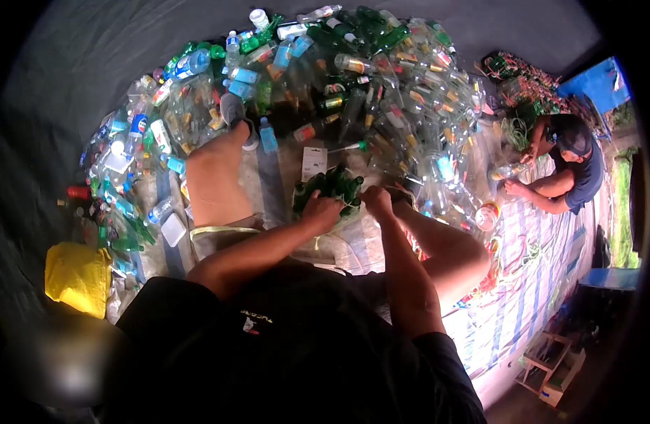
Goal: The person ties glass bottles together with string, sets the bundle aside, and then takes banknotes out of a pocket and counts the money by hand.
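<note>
A tight cluster of dark green bottles (347, 185) stands between my legs, on the striped sheet. Along its near left side, my left hand (323, 213) is closed against the bottles with its fingers curled. My right hand (378, 203) is closed in a fist at the right edge of the cluster. Whatever its fingers pinch is too small to make out, though a thin pale strand shows near the bottles between both hands. Just behind the cluster lies a white printed card (314, 161).
A large heap of clear and green bottles (402, 92) curves around the front and left. At left sits a yellow bag (78, 278). Another person (575, 159) crouches at right, handling a bottle. A striped sheet (508, 311) covers the floor; a wooden frame (544, 360) stands lower right.
</note>
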The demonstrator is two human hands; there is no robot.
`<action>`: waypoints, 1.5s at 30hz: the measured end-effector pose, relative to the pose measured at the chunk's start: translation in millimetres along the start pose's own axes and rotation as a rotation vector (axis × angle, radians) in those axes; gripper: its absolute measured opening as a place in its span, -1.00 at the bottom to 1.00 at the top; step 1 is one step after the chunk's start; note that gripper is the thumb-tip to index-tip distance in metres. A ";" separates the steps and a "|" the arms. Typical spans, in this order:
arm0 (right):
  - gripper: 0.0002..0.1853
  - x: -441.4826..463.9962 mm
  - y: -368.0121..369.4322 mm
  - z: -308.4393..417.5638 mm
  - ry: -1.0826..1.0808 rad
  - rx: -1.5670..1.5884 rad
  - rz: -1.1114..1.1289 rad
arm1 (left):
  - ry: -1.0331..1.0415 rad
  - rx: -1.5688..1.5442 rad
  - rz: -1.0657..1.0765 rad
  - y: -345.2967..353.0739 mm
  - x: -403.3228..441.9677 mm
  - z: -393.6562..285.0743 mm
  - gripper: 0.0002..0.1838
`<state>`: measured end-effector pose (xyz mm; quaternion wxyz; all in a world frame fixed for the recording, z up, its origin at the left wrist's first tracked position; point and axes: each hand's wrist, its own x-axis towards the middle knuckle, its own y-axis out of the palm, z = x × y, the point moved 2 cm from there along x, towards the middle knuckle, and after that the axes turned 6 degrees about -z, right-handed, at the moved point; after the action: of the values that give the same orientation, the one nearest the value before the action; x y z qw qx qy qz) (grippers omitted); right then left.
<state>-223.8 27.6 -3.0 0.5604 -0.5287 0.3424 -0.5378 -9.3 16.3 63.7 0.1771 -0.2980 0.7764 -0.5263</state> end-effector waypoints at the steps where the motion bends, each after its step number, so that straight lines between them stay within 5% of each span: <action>1: -0.87 -6.9 21.5 -5.6 0.153 0.057 -0.016 | 0.010 -0.002 0.001 -4.3 -4.4 2.3 -0.76; 3: -0.73 -11.9 2.4 5.2 0.477 0.267 -0.083 | 0.095 -0.039 -0.260 -18.8 -10.6 3.5 -0.77; 4: -0.64 -18.6 20.8 -1.3 0.810 0.525 -0.041 | 0.003 0.006 -0.251 -28.9 -10.5 5.0 -0.74; 6: -0.71 -19.3 27.3 -4.7 0.911 0.766 0.058 | -0.255 0.020 -0.272 -57.4 -17.2 0.9 -0.59; 9: -0.75 -17.8 41.2 -16.4 0.762 0.700 0.051 | -0.645 -0.091 -0.284 -37.0 -40.3 31.6 -0.46; 11: -0.68 -17.1 36.6 -12.2 0.067 0.205 0.028 | -0.981 -0.235 -0.218 26.8 -56.9 78.3 -0.41; 12: -0.68 -16.5 42.3 -10.5 0.051 0.222 0.027 | -1.104 -0.295 -0.183 59.3 -62.0 98.2 -0.40; 14: -0.76 -15.7 57.8 -14.9 0.443 0.392 0.081 | -1.348 -1.316 0.091 70.2 -51.6 88.4 -0.39; 17: -0.81 -18.5 30.0 11.6 0.723 0.587 0.071 | -1.370 -1.234 -0.057 64.3 -34.0 97.0 -0.49; 21: -0.77 -32.2 13.5 62.3 1.103 0.944 -0.002 | -1.165 -0.639 -0.186 52.9 17.2 150.9 -0.56; 23: -0.76 -36.5 24.6 82.3 1.115 0.980 -0.037 | -1.094 -0.558 -0.243 25.0 39.0 150.1 -0.54; 25: -0.73 -48.4 66.4 81.6 1.124 1.083 -0.042 | -0.716 -0.322 -0.221 -5.5 53.0 141.7 -0.56; 28: -0.73 -43.3 14.1 99.9 1.195 1.306 -0.036 | -0.531 0.047 -0.324 -60.9 55.8 82.0 -0.62; 30: -0.74 -44.1 19.8 94.3 1.207 1.348 0.000 | -0.144 0.149 -0.413 -79.1 51.6 31.9 -0.73; 32: -0.75 -45.6 17.4 98.4 1.220 1.388 0.041 | 0.036 -0.148 -0.088 -33.3 45.3 15.5 -0.78; 35: -0.84 -43.8 5.8 101.5 1.318 1.680 0.009 | 0.043 -0.084 0.121 0.9 28.8 1.2 -0.80; 38: -0.92 -65.5 51.7 73.1 0.780 1.535 0.078 | 0.078 0.024 0.141 3.3 21.7 -5.6 -0.79; 41: -0.92 -63.2 56.3 67.5 0.826 1.648 0.173 | 0.109 0.114 0.213 -5.8 20.9 -6.7 -0.78; 43: -0.90 -59.4 10.3 82.9 1.337 1.832 0.236 | 0.086 0.126 0.286 -11.4 22.8 -10.6 -0.78; 45: -0.92 -59.1 7.3 77.7 1.329 1.803 0.256 | 0.077 0.147 0.268 -4.6 22.0 -11.2 -0.77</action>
<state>-159.1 101.0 -4.9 0.4951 0.4992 0.1110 -0.7023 -31.3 8.8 73.1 0.2370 -0.1576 0.7747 -0.5646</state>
